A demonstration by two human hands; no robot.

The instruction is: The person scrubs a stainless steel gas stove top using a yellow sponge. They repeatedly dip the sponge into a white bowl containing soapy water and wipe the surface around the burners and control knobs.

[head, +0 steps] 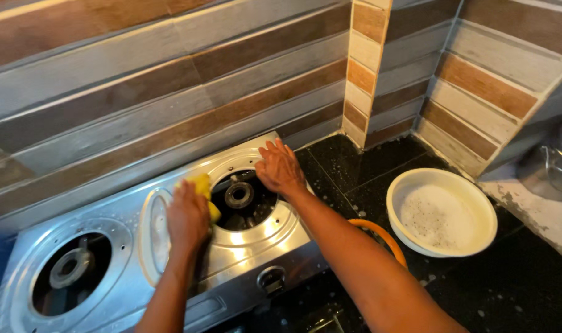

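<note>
Two-burner steel stove [231,259] sits on a black counter [515,290], pushed up against a striped tile wall [139,105] in browns and greys. Everything below is placed off that stove.

Left hand [187,217] is on the stove top, right at the left edge of the right burner well [244,200]. It's curled down tight over a yellow sponge [202,188], fingers wrapped around it, and the sponge pokes out past the knuckles toward the wall and presses on the metal ring around the well. Only part of the sponge shows; the rest is under the hand.

Right hand [280,168] lies flat and open on the far right rim of that same well, fingers spread and pointing at the wall, holding nothing, just resting on the steel.

The burner head [239,194] in the right well is bare, no pot grate on it. The left burner [71,268] at the other end of the stove looks the same, well apart from both hands. Water drops are on the steel between the two wells.

Right of the stove on the counter is a white bowl [441,213] with sudsy foam inside. An orange curved rim [380,234] peeks out from under the right forearm, between stove and bowl; can't tell what it is. A knob [270,279] sits on the stove's front face, below the right well.
</note>
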